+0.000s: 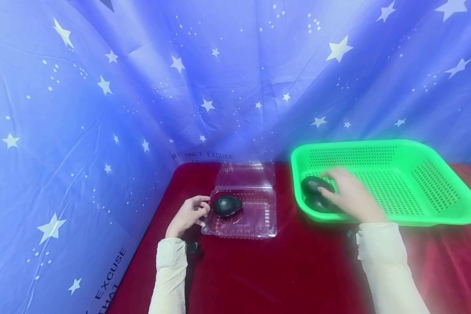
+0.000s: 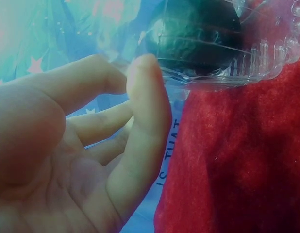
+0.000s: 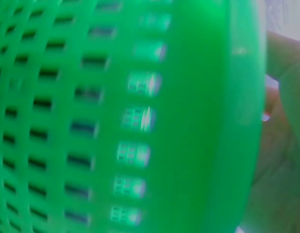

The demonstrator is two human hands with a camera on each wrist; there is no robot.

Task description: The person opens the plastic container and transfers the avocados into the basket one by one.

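A dark green avocado [image 1: 227, 206] lies in the left part of a clear plastic clamshell box [image 1: 255, 218], whose lid [image 1: 245, 175] is folded back. At the box's left edge, my left hand [image 1: 189, 214] pinches the rim between thumb and finger; the left wrist view shows this close up, with the box [image 2: 259, 73] beyond the thumb. Over the left end of a green basket [image 1: 414, 187], my right hand [image 1: 351, 194] grips a dark avocado [image 1: 313, 185]. Another avocado [image 1: 317, 203] lies against it, partly covered. In the right wrist view the basket wall hides most of the right hand [image 3: 286, 145].
A red cloth [image 1: 282, 270] covers the table under box and basket. Behind and to the left hangs a blue curtain [image 1: 235, 78] with white stars. The basket's raised rim stands between the right wrist and the avocados.
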